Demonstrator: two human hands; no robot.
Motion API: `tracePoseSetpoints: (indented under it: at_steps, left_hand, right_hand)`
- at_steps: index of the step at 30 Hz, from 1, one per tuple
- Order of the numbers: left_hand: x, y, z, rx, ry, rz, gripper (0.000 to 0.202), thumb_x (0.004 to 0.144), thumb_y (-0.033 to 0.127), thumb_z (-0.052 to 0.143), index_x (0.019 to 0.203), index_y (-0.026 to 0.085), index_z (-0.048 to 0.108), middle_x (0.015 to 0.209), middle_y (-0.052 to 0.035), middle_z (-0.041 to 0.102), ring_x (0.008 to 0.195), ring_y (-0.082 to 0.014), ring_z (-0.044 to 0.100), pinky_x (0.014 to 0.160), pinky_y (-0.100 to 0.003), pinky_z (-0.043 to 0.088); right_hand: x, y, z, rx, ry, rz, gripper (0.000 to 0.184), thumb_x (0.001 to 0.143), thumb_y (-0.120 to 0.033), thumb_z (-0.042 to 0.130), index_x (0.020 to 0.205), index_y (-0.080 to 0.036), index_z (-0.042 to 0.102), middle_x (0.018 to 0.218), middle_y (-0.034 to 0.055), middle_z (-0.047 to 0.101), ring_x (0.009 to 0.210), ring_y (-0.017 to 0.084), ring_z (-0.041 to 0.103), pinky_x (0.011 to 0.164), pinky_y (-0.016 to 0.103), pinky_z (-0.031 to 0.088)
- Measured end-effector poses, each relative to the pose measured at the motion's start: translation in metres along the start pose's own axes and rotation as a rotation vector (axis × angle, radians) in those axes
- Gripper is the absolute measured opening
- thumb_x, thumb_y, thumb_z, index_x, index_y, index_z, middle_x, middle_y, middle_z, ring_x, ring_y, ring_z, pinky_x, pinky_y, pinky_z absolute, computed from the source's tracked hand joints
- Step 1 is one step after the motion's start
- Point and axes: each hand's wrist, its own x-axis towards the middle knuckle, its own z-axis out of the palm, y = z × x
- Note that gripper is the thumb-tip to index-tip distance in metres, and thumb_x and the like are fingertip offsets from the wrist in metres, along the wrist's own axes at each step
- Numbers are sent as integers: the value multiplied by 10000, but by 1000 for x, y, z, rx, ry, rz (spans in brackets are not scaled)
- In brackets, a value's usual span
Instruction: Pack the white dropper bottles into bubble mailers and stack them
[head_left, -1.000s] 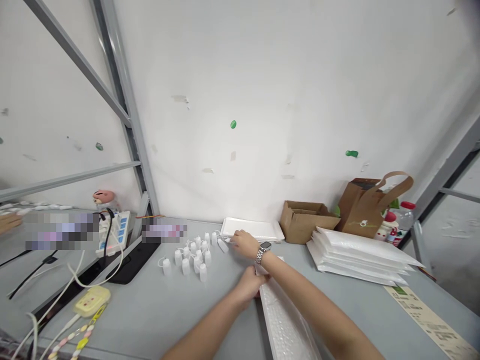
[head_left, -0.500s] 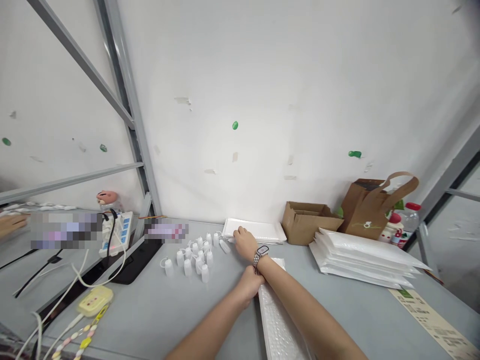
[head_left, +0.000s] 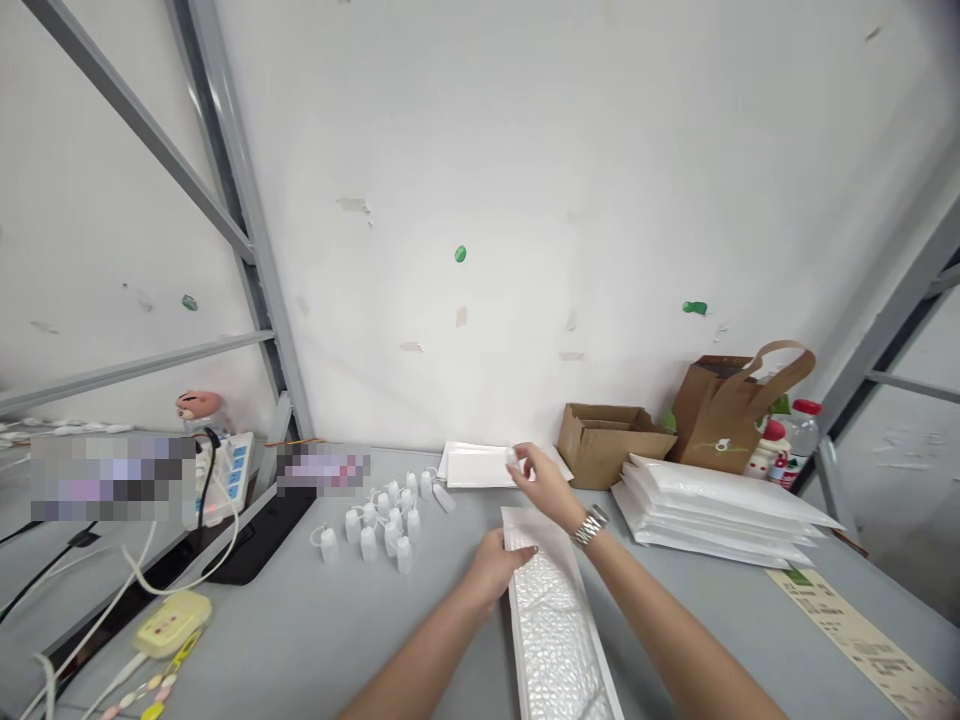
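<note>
My left hand grips the upper edge of a white bubble mailer, which lies lengthwise on the grey table with its mouth end away from me. My right hand, with a metal-strapped watch on its wrist, hangs above that end, near a flat white pack. Its fingers curl together, but white on white hides whether they hold anything. Several small white bottles with loop cords stand left of my hands.
A cardboard box, a kraft paper bag and a stack of white mailers stand to the right. On the left are a power strip, a yellow socket and loose cables.
My right hand has moved right, away from the bottles and over the mailer's end. The mailer's mouth end now shows, and the view has shifted slightly.
</note>
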Motion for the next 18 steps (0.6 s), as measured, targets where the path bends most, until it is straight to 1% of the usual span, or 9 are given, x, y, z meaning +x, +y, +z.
tracePoseSetpoints:
  at_steps: [2, 3, 4, 6, 9, 11, 13, 16, 18]
  left_hand:
    - [2, -1, -1, -40, 31, -24, 461, 474, 372, 787, 828, 102, 671, 896, -132, 701, 887, -304, 625, 819, -385, 439]
    - [4, -2, -1, -55, 45, -38, 495, 437, 394, 802, 813, 101, 668, 873, -135, 703, 867, -307, 630, 801, -389, 447]
    - [6, -3, -2, -63, 56, -52, 522, 408, 410, 811, 802, 100, 664, 850, -134, 704, 853, -308, 633, 786, -392, 454]
    - [8, -6, -1, -64, 59, -73, 549, 377, 425, 820, 792, 103, 659, 818, -128, 705, 835, -305, 638, 770, -394, 463]
    - [10, -9, 0, -69, 18, -86, 553, 362, 414, 830, 789, 108, 657, 797, -112, 706, 812, -291, 644, 760, -380, 471]
    - [9, -8, 0, -72, -22, -82, 550, 376, 406, 830, 808, 113, 657, 816, -104, 707, 791, -275, 646, 750, -366, 473]
    - [7, -6, 1, -58, -50, -63, 531, 415, 405, 820, 830, 117, 656, 841, -100, 706, 775, -258, 645, 738, -351, 473]
    - [5, -2, 1, -14, -62, -24, 497, 471, 409, 798, 849, 119, 656, 852, -95, 705, 771, -243, 640, 729, -334, 469]
    - [4, 0, 2, 5, -65, -1, 484, 497, 417, 784, 856, 119, 655, 854, -91, 703, 779, -240, 634, 729, -328, 464]
  right_hand:
    - [-22, 10, -17, 326, 234, 82, 426, 875, -308, 396, 1272, -166, 334, 829, 22, 567, 640, 126, 543, 626, 256, 471]
    - [-33, 15, -21, 464, 318, 108, 472, 870, -325, 416, 1302, -180, 291, 770, -1, 548, 609, 125, 532, 610, 259, 475]
    - [-45, 19, -24, 578, 384, 131, 500, 860, -337, 444, 1310, -193, 282, 725, -17, 530, 591, 127, 526, 601, 264, 478]
    - [-65, 25, -22, 713, 453, 180, 489, 841, -355, 490, 1279, -207, 330, 690, -23, 526, 580, 130, 525, 593, 270, 484]
    - [-83, 29, -10, 836, 485, 263, 405, 822, -394, 517, 1168, -204, 430, 747, 18, 587, 590, 139, 539, 572, 277, 493]
    - [-87, 29, -4, 843, 468, 287, 362, 822, -416, 507, 1110, -200, 475, 807, 45, 617, 605, 145, 550, 574, 284, 494]
    - [-87, 28, 0, 751, 437, 269, 330, 816, -415, 514, 1065, -199, 530, 822, 48, 624, 631, 149, 552, 609, 289, 487]
    - [-88, 26, -1, 575, 372, 216, 300, 808, -397, 531, 1037, -213, 593, 814, 35, 623, 692, 158, 545, 697, 296, 462]
    - [-88, 26, -4, 549, 344, 224, 303, 814, -406, 517, 1032, -214, 605, 793, 30, 621, 703, 162, 539, 712, 297, 448]
